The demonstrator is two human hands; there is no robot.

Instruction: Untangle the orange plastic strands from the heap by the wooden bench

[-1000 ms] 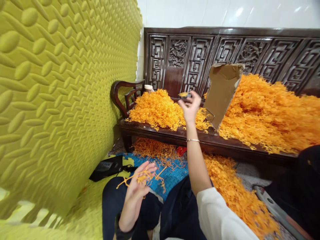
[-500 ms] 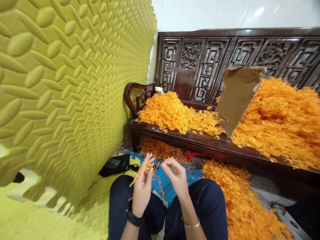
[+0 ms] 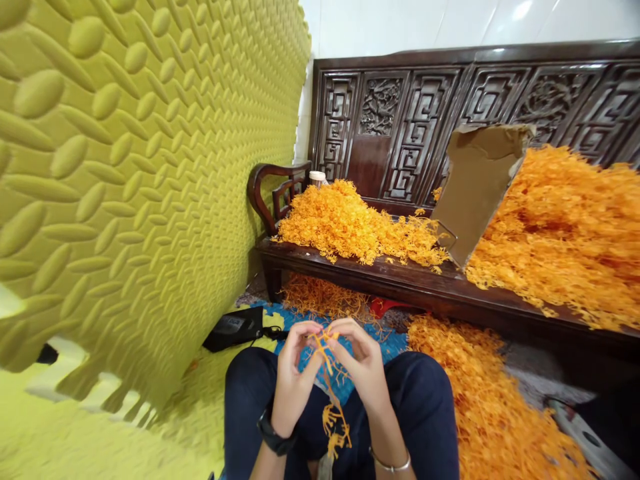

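Observation:
My left hand (image 3: 296, 373) and my right hand (image 3: 361, 360) meet above my knees, with thumbs and fingers pinched. Between them they grip a thin, branching orange plastic piece (image 3: 326, 353), its strands crossing between the fingertips. More orange plastic pieces (image 3: 334, 427) dangle below in the gap between my legs. A black watch (image 3: 275, 435) is on my left wrist and a silver bangle (image 3: 391, 467) on my right. Exactly where each fingertip grips is partly hidden.
A dark carved wooden bench (image 3: 350, 263) stands ahead, bearing orange heaps (image 3: 345, 223) split by a cardboard piece (image 3: 480, 193). More orange pieces (image 3: 475, 400) cover the floor at right. A yellow foam mat (image 3: 150, 167) rises at left, near a black bag (image 3: 234, 328).
My hands have come together, the right one moving in to pinch the orange piece. The left hand has turned from palm-up, with its fingers now curled. Orange pieces now hang lower between my legs.

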